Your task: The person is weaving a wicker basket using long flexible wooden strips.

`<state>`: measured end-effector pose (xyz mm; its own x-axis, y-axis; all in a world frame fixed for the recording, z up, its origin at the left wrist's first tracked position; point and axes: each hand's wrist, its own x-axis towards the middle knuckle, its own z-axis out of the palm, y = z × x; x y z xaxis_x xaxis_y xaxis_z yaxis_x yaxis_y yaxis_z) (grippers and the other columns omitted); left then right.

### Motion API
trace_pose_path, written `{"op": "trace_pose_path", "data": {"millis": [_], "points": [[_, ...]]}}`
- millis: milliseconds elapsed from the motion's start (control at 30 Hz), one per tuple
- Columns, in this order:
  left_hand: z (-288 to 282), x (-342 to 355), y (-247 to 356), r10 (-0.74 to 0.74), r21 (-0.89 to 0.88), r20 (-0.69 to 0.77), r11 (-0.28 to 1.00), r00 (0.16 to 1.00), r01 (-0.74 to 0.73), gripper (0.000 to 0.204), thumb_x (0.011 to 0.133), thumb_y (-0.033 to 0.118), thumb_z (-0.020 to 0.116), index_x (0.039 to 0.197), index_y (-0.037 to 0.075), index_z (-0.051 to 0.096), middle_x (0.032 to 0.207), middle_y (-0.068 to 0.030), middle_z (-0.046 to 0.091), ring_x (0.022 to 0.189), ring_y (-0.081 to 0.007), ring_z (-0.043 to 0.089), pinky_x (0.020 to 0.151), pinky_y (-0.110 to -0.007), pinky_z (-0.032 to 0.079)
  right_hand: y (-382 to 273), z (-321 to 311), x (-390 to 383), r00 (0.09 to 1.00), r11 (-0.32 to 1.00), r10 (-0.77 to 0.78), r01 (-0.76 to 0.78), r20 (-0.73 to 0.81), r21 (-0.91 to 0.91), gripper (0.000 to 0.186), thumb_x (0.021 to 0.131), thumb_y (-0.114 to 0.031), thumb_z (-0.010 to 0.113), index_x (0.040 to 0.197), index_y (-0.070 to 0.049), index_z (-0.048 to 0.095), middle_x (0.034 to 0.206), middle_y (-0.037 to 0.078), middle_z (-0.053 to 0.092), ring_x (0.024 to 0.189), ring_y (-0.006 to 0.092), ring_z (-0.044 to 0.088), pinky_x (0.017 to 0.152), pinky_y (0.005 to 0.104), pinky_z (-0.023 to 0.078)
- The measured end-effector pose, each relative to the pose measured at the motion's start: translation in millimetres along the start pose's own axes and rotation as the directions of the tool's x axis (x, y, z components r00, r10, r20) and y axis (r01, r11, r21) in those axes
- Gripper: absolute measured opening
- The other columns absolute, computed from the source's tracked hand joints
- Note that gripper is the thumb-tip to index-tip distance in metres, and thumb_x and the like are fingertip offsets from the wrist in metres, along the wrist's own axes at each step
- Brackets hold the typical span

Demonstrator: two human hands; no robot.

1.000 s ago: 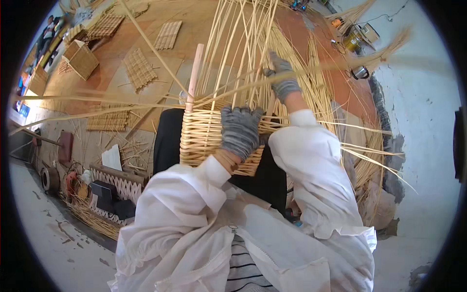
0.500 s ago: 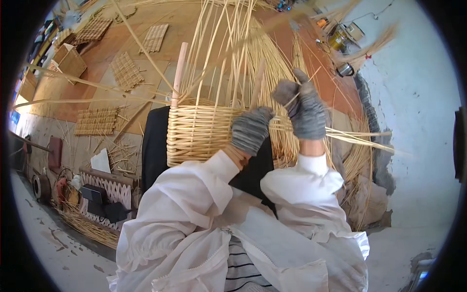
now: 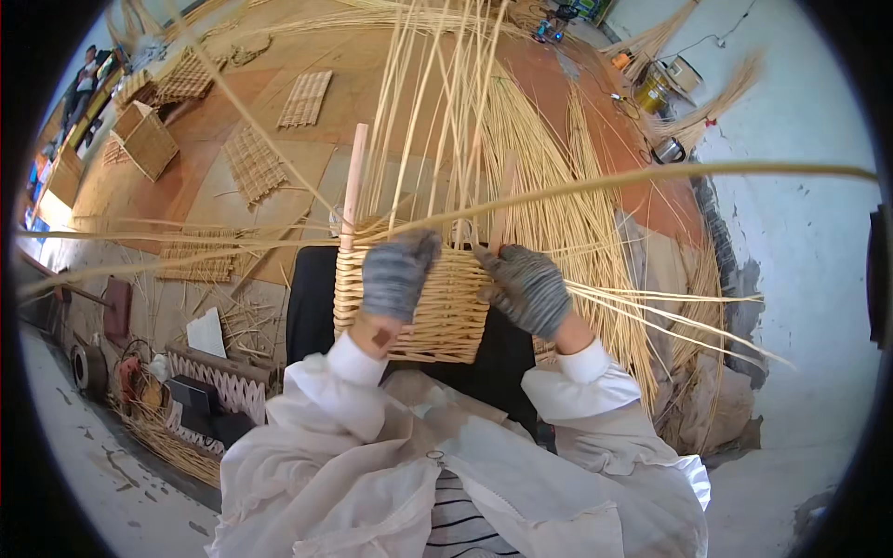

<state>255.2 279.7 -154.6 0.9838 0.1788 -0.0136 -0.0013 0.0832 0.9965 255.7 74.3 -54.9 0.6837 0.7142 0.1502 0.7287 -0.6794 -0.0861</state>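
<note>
A half-woven wicker basket (image 3: 442, 325) rests on my lap, with tall upright stakes (image 3: 423, 139) rising from its top. A bare wooden post (image 3: 354, 177) stands at its left corner. My left hand (image 3: 395, 279), in a grey striped glove, is closed at the front rim, where a long willow strand (image 3: 651, 177) emerges and stretches far right. My gloved right hand (image 3: 532, 290) grips the basket's right corner, thumb toward the rim; its fingertips are partly hidden. More strands stick out left of the basket, and several thin rod ends (image 3: 651, 302) jut out right of my right hand.
A large bundle of willow rods (image 3: 558, 186) lies beyond my right hand. Flat woven panels (image 3: 253, 166) and a box-shaped basket (image 3: 146, 141) are on the floor to the left. A slatted crate (image 3: 219, 386) stands near my left arm. The wall (image 3: 800, 260) is on the right.
My left hand has shifted left along the rim. My right hand has come down from its raised position to the basket's right corner. A long strand now extends to the right.
</note>
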Motion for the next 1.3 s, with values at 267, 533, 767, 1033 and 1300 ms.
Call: {"op": "trace_pose_path", "data": {"millis": [267,533,767,1033,1300], "points": [[89.0,112.6,64.1,0.715,0.925,0.333,-0.121,0.615,-0.360,0.032,0.075,0.014,0.057,0.107,0.011,0.056,0.122,-0.0119,0.048,0.106,-0.0275,0.049,0.088,-0.037,0.040,-34.4,40.7,52.9,0.799,0.807,0.580,-0.537,0.158,-0.244,0.043,0.078,-0.040,0.056,0.102,-0.004,0.058,0.091,0.014,0.059,0.087,0.0285,0.056,0.071,0.0387,0.045],[-51.3,-58.4,19.7,0.565,0.286,-0.460,0.824,0.685,-0.488,0.023,0.073,0.001,0.066,0.092,0.004,0.054,0.079,-0.0040,0.054,0.069,-0.0142,0.049,0.065,-0.028,0.043,-47.4,53.8,-3.9,0.794,0.962,0.131,-0.246,-0.593,-0.116,0.044,0.080,-0.020,0.059,0.119,-0.003,0.048,0.113,0.021,0.049,0.104,0.0341,0.048,0.091,0.0399,0.038],[-79.6,-42.0,24.7,0.278,0.069,-0.247,0.960,0.928,-0.270,0.028,0.073,0.006,0.070,0.094,-0.001,0.053,0.076,-0.0020,0.053,0.069,-0.0100,0.049,0.066,-0.023,0.044,-103.7,14.4,93.4,0.895,0.611,0.179,0.223,-0.408,0.760,0.023,0.084,-0.010,0.055,0.106,-0.005,0.060,0.091,0.011,0.065,0.081,0.0226,0.062,0.074,0.0285,0.049],[-104.2,-19.6,-12.6,0.293,0.193,-0.167,0.946,0.941,-0.260,0.039,0.069,0.007,0.074,0.098,0.001,0.048,0.085,-0.0059,0.055,0.072,-0.0134,0.051,0.066,-0.026,0.046,-58.7,19.8,35.6,0.776,0.689,0.502,-0.092,-0.382,0.719,0.016,0.083,-0.010,0.058,0.096,-0.005,0.065,0.081,0.010,0.064,0.073,0.0188,0.060,0.069,0.0272,0.049],[-89.6,-11.9,2.4,0.298,0.007,-0.080,0.955,0.951,-0.298,0.037,0.071,0.003,0.070,0.102,-0.002,0.050,0.094,-0.0087,0.059,0.081,-0.0154,0.056,0.074,-0.027,0.047,111.7,4.6,-13.3,0.598,0.560,0.722,-0.800,0.348,0.214,0.041,0.077,-0.034,0.068,0.086,0.006,0.062,0.078,0.013,0.066,0.072,0.0173,0.063,0.058,0.0285,0.049]]}}
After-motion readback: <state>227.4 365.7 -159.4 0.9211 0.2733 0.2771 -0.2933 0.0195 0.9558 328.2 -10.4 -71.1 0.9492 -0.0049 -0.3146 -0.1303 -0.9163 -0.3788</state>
